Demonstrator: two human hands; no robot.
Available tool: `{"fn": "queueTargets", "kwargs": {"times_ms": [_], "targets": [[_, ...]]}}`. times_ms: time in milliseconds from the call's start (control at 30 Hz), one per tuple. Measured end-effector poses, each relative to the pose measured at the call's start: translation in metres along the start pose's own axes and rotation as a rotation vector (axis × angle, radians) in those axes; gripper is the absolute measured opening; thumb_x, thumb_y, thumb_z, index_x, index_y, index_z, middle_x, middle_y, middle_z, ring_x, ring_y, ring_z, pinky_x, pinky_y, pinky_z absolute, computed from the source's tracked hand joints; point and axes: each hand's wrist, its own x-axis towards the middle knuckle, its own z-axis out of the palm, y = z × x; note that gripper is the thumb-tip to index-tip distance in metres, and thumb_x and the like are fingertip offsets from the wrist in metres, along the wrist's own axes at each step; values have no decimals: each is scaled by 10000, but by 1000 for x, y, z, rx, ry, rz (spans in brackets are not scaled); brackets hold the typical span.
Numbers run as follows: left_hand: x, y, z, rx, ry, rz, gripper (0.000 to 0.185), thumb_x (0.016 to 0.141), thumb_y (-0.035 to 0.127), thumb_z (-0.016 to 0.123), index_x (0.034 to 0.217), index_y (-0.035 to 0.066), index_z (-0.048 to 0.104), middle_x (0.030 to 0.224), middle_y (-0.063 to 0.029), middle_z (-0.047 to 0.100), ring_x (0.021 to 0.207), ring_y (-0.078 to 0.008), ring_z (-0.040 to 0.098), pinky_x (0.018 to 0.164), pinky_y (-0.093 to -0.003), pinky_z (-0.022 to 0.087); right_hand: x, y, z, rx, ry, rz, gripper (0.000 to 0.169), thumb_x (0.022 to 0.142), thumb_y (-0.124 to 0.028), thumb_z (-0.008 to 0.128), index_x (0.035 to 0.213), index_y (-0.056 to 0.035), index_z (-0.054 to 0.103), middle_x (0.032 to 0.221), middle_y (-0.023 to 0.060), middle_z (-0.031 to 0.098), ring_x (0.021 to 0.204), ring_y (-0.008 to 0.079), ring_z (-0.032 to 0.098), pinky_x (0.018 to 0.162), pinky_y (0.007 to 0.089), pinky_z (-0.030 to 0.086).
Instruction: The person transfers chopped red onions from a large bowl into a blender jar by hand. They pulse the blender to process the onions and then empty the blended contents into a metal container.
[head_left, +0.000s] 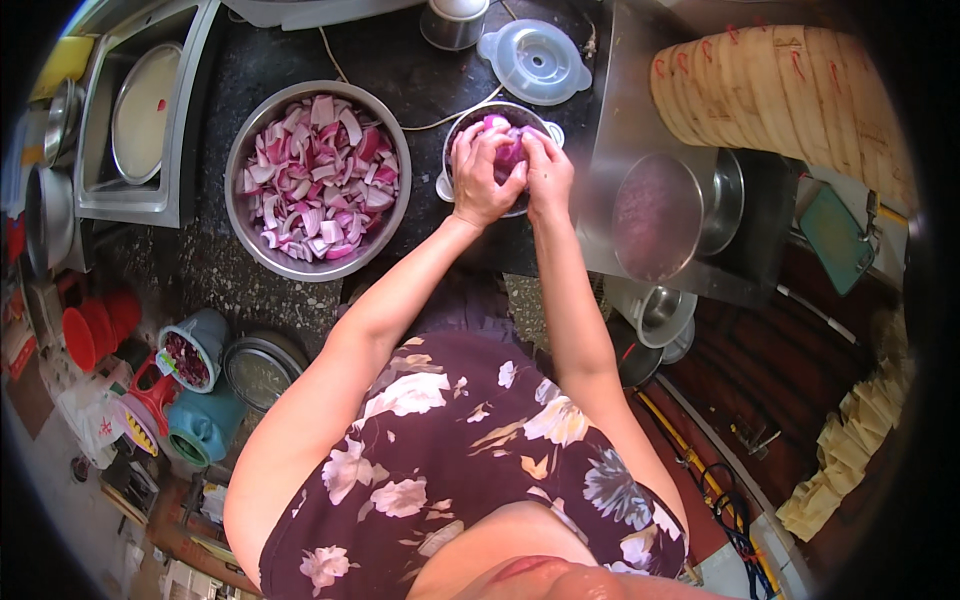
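Note:
Both of my hands are over a round pot with white side handles (556, 135), on the dark worktop. My left hand (484, 176) curls its fingers over red onion pieces (508, 150) at the pot's mouth. Against the same pieces, the fingers of my right hand (549, 166) press from the other side. The pot's inside is largely hidden by the hands. To the left stands a wide steel bowl (234, 184) heaped with chopped red onion (322, 180). A translucent plastic lid (536, 64) lies just beyond the pot.
A thin cable (450, 118) runs between bowl and pot. Behind them is an appliance with a white top (454, 26). Stacked bamboo steamers (772, 90) and a steel bowl holding reddish contents (656, 217) are at the right. A steel sink (180, 150) is at the left.

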Motion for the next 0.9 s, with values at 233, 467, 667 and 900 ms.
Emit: {"fn": "queueTargets", "kwargs": {"times_ms": [233,467,667,900], "targets": [[-9,-13,-28,-31,-60,13,275,813,98,620,1073,37,557,1174,-160,572,1145,-340,532,1042,-491,347,-25,-23,0,-842,23,-502,417,839,-206,610,1193,14,590,1223,252,546,1133,378,538,983,418,430],[-4,-85,-194,448,271,-139,291,872,173,573,1127,34,564,1186,-177,547,1144,-351,487,997,-435,361,-70,-15,154,-487,-461,-527,388,835,-229,604,1124,30,602,1149,221,592,1088,373,560,965,405,436],[17,-152,-229,667,191,-270,398,940,371,481,1226,114,585,1270,-146,537,1147,-359,495,989,-461,358,-66,6,258,-855,-309,-309,651,773,-528,619,1308,-170,521,1416,174,370,1245,446,368,1016,586,300],[-5,-142,-202,171,455,-334,276,918,248,510,1060,68,663,1218,-173,558,1143,-345,515,989,-432,385,-95,54,265,-468,-86,-390,412,789,-353,691,1105,-92,658,1145,146,599,1061,298,561,954,417,402]]}}
